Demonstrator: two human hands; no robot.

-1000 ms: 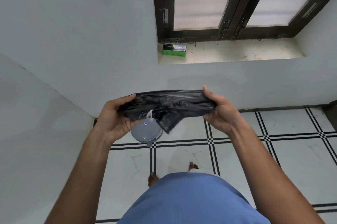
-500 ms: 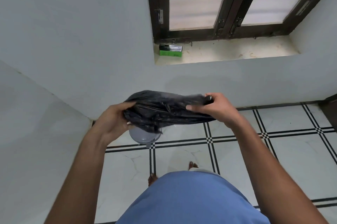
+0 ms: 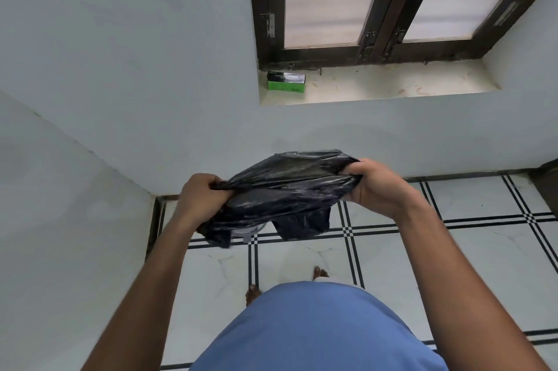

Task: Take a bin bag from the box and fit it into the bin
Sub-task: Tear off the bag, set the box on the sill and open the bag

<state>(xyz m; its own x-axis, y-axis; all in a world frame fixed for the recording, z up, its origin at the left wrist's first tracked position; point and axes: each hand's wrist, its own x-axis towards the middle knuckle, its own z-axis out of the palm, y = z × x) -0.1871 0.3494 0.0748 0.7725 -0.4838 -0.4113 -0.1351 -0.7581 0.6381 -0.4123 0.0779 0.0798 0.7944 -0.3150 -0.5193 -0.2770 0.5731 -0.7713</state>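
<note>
A crumpled black bin bag (image 3: pixel 283 189) is stretched between my two hands at waist height. My left hand (image 3: pixel 200 198) grips its left end with curled fingers. My right hand (image 3: pixel 373 185) grips its right end. Loose folds of the bag hang down below. The grey bin (image 3: pixel 246 231) stands on the floor by the corner, almost wholly hidden under the bag; only a sliver of its lid shows. The green and black bag box (image 3: pixel 286 81) lies on the left end of the window sill.
White walls meet in a corner at the left. The window sill (image 3: pixel 392 85) runs under a dark-framed window. The floor (image 3: pixel 453 250) has white tiles with black lines. My bare feet and blue clothing are below.
My hands have moved apart and pulled the bag wider. The bag now hangs lower and covers nearly all of the bin. The right hand shifted from the bag's top to its right end.
</note>
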